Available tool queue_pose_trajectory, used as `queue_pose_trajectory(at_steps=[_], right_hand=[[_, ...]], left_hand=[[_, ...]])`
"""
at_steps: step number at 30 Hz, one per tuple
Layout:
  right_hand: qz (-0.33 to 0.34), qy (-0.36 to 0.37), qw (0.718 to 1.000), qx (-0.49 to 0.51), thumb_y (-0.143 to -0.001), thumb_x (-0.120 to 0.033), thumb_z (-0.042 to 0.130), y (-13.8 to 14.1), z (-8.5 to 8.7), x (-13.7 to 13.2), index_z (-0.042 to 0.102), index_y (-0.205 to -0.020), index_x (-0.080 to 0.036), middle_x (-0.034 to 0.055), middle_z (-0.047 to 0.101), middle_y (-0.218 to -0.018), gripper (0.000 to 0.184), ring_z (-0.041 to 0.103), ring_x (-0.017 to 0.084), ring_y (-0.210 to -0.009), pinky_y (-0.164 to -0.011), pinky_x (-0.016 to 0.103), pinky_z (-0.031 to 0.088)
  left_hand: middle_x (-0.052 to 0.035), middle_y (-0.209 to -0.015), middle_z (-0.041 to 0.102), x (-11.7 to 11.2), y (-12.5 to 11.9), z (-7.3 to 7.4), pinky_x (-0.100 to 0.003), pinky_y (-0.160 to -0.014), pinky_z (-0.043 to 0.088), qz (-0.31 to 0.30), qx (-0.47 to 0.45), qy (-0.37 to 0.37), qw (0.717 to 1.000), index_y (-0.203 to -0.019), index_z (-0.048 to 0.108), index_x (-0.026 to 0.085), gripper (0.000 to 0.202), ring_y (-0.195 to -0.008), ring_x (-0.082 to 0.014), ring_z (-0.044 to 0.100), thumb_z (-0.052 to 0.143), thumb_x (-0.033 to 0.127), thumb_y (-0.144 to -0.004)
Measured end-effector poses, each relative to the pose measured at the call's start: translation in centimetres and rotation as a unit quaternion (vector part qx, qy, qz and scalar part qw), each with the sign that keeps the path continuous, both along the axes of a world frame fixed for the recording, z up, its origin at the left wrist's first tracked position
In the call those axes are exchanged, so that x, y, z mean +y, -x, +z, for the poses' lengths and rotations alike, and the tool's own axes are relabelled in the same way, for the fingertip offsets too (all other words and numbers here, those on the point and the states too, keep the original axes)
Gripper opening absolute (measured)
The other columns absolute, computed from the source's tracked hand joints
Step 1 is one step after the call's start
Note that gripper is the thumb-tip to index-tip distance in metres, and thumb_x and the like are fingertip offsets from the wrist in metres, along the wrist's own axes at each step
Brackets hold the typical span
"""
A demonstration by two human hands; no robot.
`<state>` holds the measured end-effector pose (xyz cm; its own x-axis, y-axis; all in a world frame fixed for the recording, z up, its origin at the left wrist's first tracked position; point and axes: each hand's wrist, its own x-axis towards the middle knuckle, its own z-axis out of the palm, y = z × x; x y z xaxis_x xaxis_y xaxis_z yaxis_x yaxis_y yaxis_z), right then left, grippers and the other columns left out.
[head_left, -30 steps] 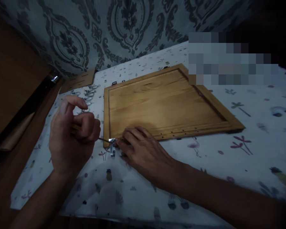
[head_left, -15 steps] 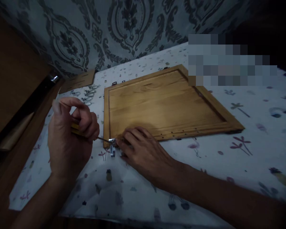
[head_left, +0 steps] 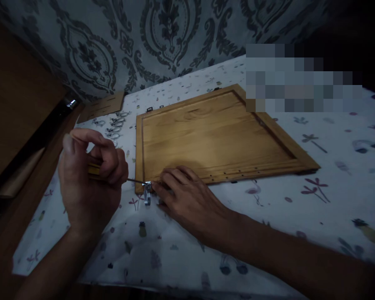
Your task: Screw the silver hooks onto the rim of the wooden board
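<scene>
A framed wooden panel (head_left: 212,133) lies flat on a cloth printed with small flowers. A small metal hook (head_left: 147,192) sits at the panel's near left corner. My left hand (head_left: 87,179) is closed round a screwdriver (head_left: 112,176) with a yellowish handle; its thin shaft points right and its tip touches the hook. My right hand (head_left: 187,198) rests on the panel's near edge, its fingertips pressed against the hook and holding it in place.
Several more metal hooks (head_left: 114,125) lie on the cloth beyond my left hand, by a flat piece of brown card (head_left: 103,106). A wooden cabinet (head_left: 15,104) stands at the left. Patterned wallpaper (head_left: 150,37) rises behind. A blurred patch covers the panel's far right corner.
The fingers of my left hand have shifted round the screwdriver handle and the hand has drifted slightly left. My right hand, the hook and the panel have stayed put.
</scene>
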<state>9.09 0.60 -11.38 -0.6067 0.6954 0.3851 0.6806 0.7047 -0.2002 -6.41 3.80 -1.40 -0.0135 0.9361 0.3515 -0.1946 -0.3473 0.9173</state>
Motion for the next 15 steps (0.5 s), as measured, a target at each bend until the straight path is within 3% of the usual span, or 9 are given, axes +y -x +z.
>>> queue_pose_trajectory(at_steps=[9, 15], right_hand=[[0.001, -0.003, 1.000, -0.003, -0.094, -0.020, 0.061, -0.06, 0.19, 0.00, 0.060, -0.124, -0.009, 0.0141, 0.062, -0.114, 0.031, 0.052, 0.031, -0.115, -0.102, 0.046, 0.040], [0.004, 0.003, 1.000, -0.007, -0.095, -0.020, 0.060, -0.12, 0.08, -0.09, 0.059, -0.128, -0.009, 0.0152, 0.062, -0.116, 0.035, 0.051, 0.031, -0.118, -0.104, 0.048, 0.039]], left_hand=[[0.0083, -0.046, 0.029, 0.08, -0.07, 0.02, -0.020, -0.034, 0.017, -0.022, 0.000, -0.002, 1.000, -0.072, 0.061, 0.019, 0.033, -0.038, -0.0054, 0.021, 0.077, 0.046, -0.083], [0.0078, -0.047, 0.029, 0.24, 0.07, 0.13, -0.018, -0.034, 0.021, -0.048, 0.020, -0.001, 0.999, -0.072, 0.061, 0.019, 0.020, -0.038, -0.0061, 0.021, 0.070, 0.030, -0.088]])
